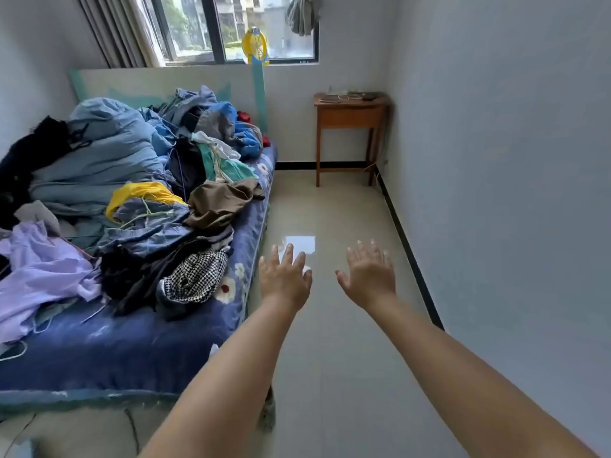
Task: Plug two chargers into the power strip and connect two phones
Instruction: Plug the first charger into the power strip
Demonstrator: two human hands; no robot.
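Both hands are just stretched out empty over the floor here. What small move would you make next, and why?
Probably step forward toward the small brown wooden table in the far corner. The left hand and right hand are open and hold nothing, and the only cable-like items in view lie on that tabletop, too small to identify. The bed holds only heaped clothes.
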